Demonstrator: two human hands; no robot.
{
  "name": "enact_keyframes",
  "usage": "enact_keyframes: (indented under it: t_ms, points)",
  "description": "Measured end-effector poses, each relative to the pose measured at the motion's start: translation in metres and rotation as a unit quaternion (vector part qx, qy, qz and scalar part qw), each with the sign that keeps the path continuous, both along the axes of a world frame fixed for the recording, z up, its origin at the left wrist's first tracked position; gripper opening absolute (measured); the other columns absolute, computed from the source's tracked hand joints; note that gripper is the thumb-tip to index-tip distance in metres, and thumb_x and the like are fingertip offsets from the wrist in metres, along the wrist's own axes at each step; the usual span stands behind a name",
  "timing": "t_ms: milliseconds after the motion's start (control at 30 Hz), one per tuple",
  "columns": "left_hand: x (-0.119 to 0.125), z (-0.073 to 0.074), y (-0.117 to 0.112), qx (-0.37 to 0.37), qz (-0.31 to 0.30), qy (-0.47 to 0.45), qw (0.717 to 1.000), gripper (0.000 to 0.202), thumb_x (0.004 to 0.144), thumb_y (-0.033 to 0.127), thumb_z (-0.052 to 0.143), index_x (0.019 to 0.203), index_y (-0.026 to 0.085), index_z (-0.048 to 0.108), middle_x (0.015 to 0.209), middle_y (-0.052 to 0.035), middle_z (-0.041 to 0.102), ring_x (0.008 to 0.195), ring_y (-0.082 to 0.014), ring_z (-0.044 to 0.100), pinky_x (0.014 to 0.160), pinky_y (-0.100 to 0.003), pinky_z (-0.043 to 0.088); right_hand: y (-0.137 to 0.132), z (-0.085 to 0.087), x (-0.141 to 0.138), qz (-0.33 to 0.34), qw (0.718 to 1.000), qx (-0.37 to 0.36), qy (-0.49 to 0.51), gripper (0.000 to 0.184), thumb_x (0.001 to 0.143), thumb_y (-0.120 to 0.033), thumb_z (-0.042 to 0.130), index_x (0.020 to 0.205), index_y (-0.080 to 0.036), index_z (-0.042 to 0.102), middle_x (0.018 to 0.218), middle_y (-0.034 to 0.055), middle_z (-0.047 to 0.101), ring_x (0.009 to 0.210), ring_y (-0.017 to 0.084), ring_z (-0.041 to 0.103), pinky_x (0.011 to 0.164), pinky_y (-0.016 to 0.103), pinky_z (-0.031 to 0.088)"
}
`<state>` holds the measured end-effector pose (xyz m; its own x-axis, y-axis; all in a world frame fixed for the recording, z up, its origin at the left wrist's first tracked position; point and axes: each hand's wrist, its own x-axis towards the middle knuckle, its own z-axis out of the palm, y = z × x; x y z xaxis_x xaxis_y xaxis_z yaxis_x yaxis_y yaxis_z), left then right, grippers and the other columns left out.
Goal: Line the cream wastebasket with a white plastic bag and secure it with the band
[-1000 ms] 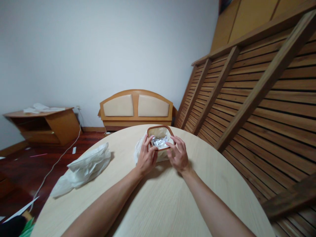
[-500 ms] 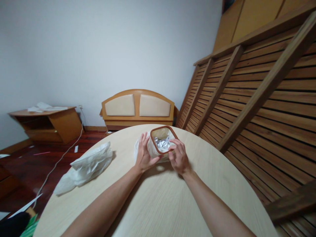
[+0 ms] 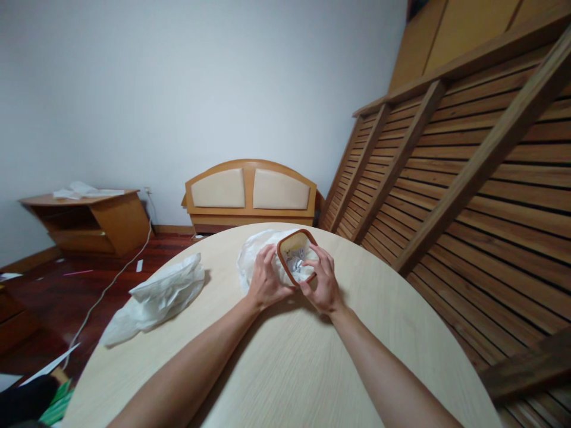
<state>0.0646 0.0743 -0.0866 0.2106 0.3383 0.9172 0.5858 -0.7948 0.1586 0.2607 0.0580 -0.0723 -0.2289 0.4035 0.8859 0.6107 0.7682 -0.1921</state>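
A small bin [image 3: 297, 233] with a brown, rounded-square rim is tilted on the table, its mouth turned toward me. Inside it lie crumpled pieces of white paper [image 3: 294, 260]. A thin white plastic bag [image 3: 248, 252] bunches up at the bin's left side, partly behind my left hand [image 3: 267, 282]. That hand curves around the bin's left side, thumb stretched below the rim. My right hand [image 3: 325, 284] grips the rim at the lower right, with some fingers reaching over the mouth. The bin's underside is hidden.
On the left of the round pale table [image 3: 285, 368] lies a crumpled white plastic bag [image 3: 165, 291]. Beyond stand a headboard [image 3: 250, 214] and a low cabinet [image 3: 120, 223]. A slatted wooden frame [image 3: 446, 190] leans along the right. A white cable [image 3: 111, 285] crosses the floor.
The bin has turned and tipped slightly to the right. More of the white bag spreads out at its left. My right hand's fingers have shifted along the rim.
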Motion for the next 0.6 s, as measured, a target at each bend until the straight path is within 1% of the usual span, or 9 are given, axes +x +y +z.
enact_keyframes:
  t_ms: [67,133,200,267,333,467,600]
  points:
    - [0.001,0.000,-0.002,0.006,0.005,0.021,1.000,0.113,0.065,0.044,0.082,0.151,0.023,0.012,0.142,-0.0199,0.036,0.134,-0.0369,0.040,0.107,-0.059,0.041,-0.001,-0.001,-0.002,-0.002,1.000,-0.018,0.025,0.050,0.087,-0.055,0.055,0.122,-0.020,0.055,0.152,0.0164,0.038,0.141,0.036,0.034,0.113,0.060,0.032]
    - [0.002,0.000,-0.004,0.007,0.013,0.054,0.998,0.112,0.065,0.045,0.082,0.151,0.025,0.013,0.142,-0.0192,0.036,0.133,-0.0372,0.040,0.108,-0.061,0.039,0.000,-0.003,-0.004,0.000,0.998,-0.042,0.054,0.068,0.086,-0.065,0.054,0.137,-0.020,0.046,0.157,0.0173,0.032,0.145,0.036,0.030,0.115,0.060,0.030]
    - [0.002,-0.001,-0.005,0.018,0.020,0.085,0.996,0.110,0.065,0.046,0.083,0.150,0.026,0.015,0.141,-0.0186,0.037,0.132,-0.0376,0.040,0.109,-0.064,0.037,0.000,-0.005,-0.005,0.003,0.995,-0.069,0.074,0.085,0.083,-0.071,0.054,0.147,-0.019,0.035,0.159,0.0183,0.027,0.147,0.036,0.028,0.117,0.059,0.029]
    - [0.003,-0.001,-0.004,0.034,0.024,0.108,0.993,0.109,0.064,0.044,0.083,0.148,0.025,0.017,0.139,-0.0188,0.038,0.131,-0.0377,0.041,0.110,-0.066,0.034,0.002,-0.008,-0.006,-0.004,0.992,-0.095,0.087,0.095,0.081,-0.075,0.055,0.152,-0.019,0.028,0.161,0.0188,0.024,0.148,0.036,0.027,0.117,0.058,0.029]
    - [0.003,-0.002,-0.004,0.043,0.025,0.125,0.991,0.106,0.064,0.042,0.083,0.147,0.024,0.019,0.138,-0.0187,0.039,0.131,-0.0375,0.041,0.112,-0.067,0.031,0.003,-0.011,-0.007,-0.018,0.988,-0.118,0.094,0.099,0.079,-0.076,0.056,0.154,-0.019,0.024,0.162,0.0186,0.021,0.149,0.036,0.024,0.117,0.058,0.029]
    - [0.001,-0.003,-0.002,0.032,0.026,0.142,0.989,0.103,0.063,0.040,0.082,0.146,0.026,0.022,0.139,-0.0175,0.039,0.132,-0.0378,0.040,0.113,-0.069,0.028,0.004,-0.015,-0.008,-0.028,0.985,-0.145,0.094,0.101,0.079,-0.075,0.057,0.156,-0.021,0.021,0.163,0.0196,0.019,0.149,0.038,0.022,0.115,0.062,0.028]
    - [-0.001,-0.003,-0.002,0.029,0.017,0.152,0.988,0.103,0.063,0.039,0.082,0.146,0.025,0.022,0.141,-0.0178,0.037,0.136,-0.0395,0.036,0.113,-0.068,0.030,0.005,-0.016,-0.008,-0.023,0.983,-0.159,0.087,0.099,0.081,-0.073,0.055,0.157,-0.020,0.019,0.163,0.0199,0.020,0.150,0.038,0.019,0.116,0.063,0.026]
